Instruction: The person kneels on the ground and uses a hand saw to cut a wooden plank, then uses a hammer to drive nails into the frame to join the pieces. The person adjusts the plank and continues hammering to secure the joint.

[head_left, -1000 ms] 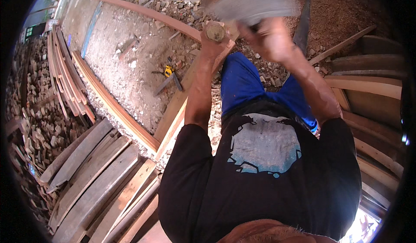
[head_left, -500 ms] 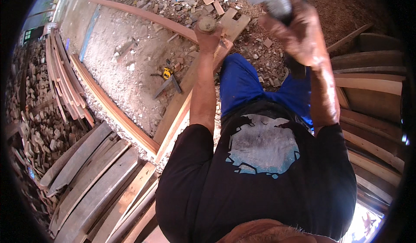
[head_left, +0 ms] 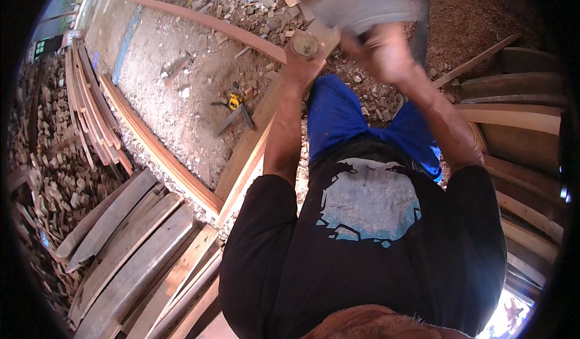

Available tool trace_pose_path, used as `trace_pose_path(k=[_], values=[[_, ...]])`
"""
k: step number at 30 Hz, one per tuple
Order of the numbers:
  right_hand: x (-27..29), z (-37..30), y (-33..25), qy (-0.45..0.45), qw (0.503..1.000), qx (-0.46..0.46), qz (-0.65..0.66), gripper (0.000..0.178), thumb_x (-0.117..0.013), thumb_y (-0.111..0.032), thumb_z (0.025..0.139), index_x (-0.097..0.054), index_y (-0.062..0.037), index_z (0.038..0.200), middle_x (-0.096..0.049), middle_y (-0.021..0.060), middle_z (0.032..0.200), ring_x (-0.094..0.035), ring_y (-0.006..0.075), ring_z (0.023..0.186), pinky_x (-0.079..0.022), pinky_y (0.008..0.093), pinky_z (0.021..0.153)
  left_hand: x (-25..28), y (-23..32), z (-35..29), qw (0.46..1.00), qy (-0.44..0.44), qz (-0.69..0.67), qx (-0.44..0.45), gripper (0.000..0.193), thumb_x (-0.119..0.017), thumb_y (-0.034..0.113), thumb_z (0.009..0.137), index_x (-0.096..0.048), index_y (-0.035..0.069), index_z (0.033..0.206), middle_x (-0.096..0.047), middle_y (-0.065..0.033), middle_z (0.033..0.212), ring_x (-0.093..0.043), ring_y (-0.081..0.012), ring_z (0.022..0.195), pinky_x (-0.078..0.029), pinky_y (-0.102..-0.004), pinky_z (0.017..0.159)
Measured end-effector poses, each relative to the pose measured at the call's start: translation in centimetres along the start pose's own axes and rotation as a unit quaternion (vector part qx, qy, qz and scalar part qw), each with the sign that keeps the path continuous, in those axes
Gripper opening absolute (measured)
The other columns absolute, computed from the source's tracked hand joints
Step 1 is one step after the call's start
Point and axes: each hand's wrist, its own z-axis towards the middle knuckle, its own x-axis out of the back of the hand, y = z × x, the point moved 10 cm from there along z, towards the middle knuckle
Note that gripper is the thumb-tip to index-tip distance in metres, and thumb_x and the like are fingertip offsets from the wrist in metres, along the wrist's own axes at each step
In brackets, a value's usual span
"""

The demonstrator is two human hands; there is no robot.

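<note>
My left hand [head_left: 300, 70] is wrapped round an upright chisel, whose round, worn wooden handle end [head_left: 304, 45] shows above the fist. Its blade is hidden by the hand. Under that fist lies a long wooden plank [head_left: 249, 141], running from upper right to lower left. My right hand [head_left: 382, 55], smeared by motion, grips a mallet with a wide grey head [head_left: 365, 3], also blurred. The mallet head is up and to the right of the chisel, apart from it. A reddish curved board [head_left: 208, 23] reaches in from the left to beside my left hand.
A yellow-and-black tool [head_left: 235, 101] lies on the ground left of the plank. Wood chips [head_left: 278, 22] cover the ground ahead. Long curved timbers [head_left: 136, 251] are stacked at lower left, with more boards [head_left: 513, 115] along the right. Cut wood pieces [head_left: 51, 151] pile up far left.
The mallet and my right hand have swung left, closer to the chisel. My left hand has shifted slightly right and down with the chisel.
</note>
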Motion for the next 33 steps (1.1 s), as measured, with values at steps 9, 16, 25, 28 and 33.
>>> trace_pose_path(k=[9, 16, 25, 28, 33], values=[[-2.9, -2.0, 0.8, -0.166, 0.952, -0.225, 0.127, 0.043, -0.077, -0.025, 0.094, -0.067, 0.0068, 0.12, -0.075, 0.0259, 0.097, -0.076, 0.0333, 0.09, -0.058, 0.0455, 0.085, 3.0, -7.9, -2.0, 0.972, 0.197, 0.015, 0.128, 0.033, -0.086, 0.007, 0.082, -0.062, 0.0, 0.103, -0.07, -0.007, 0.09, -0.067, -0.0186, 0.079, -0.057, -0.0346, 0.075], [6.3, 0.2, -1.1, 0.012, 0.954, -0.17, 0.247, 0.018, -0.078, -0.009, 0.097, -0.07, -0.0018, 0.111, -0.07, -0.0023, 0.082, -0.062, 0.0049, 0.069, -0.051, 0.023, 0.059, 2.2, -6.7, 0.4, 0.994, 0.074, 0.038, 0.069, 0.027, -0.083, 0.004, 0.081, -0.062, 0.003, 0.098, -0.069, -0.0054, 0.087, -0.068, -0.0171, 0.079, -0.057, -0.0327, 0.074], [9.1, 4.4, -7.3, 0.128, 0.941, 0.026, 0.313, 0.008, -0.075, -0.009, 0.095, -0.069, -0.0034, 0.095, -0.066, 0.0027, 0.071, -0.06, 0.0125, 0.059, -0.046, 0.0279, 0.051, 2.8, -4.5, -0.7, 0.995, 0.017, 0.085, 0.043, 0.03, -0.084, 0.009, 0.081, -0.065, 0.003, 0.104, -0.073, -0.0067, 0.094, -0.071, -0.017, 0.087, -0.058, -0.0347, 0.08], [-3.0, 0.8, -1.6, -0.129, 0.99, -0.051, 0.02, 0.024, -0.076, -0.025, 0.094, -0.072, -0.0011, 0.096, -0.072, 0.0146, 0.076, -0.074, 0.0272, 0.07, -0.057, 0.0373, 0.059, 2.1, -4.8, -2.0, 0.999, 0.022, 0.017, 0.034, 0.038, -0.085, 0.013, 0.081, -0.065, 0.001, 0.112, -0.075, -0.0093, 0.102, -0.073, -0.0199, 0.093, -0.059, -0.0362, 0.083], [-6.7, -1.3, 2.6, -0.276, 0.946, -0.159, -0.058, 0.032, -0.077, -0.019, 0.087, -0.069, 0.0045, 0.107, -0.073, 0.0215, 0.086, -0.073, 0.0344, 0.081, -0.057, 0.0487, 0.072, 1.0, -2.8, -1.8, 0.995, 0.061, 0.034, 0.071, 0.053, -0.087, 0.02, 0.081, -0.06, -0.003, 0.12, -0.074, -0.0127, 0.104, -0.074, -0.0252, 0.096, -0.058, -0.0383, 0.087]])
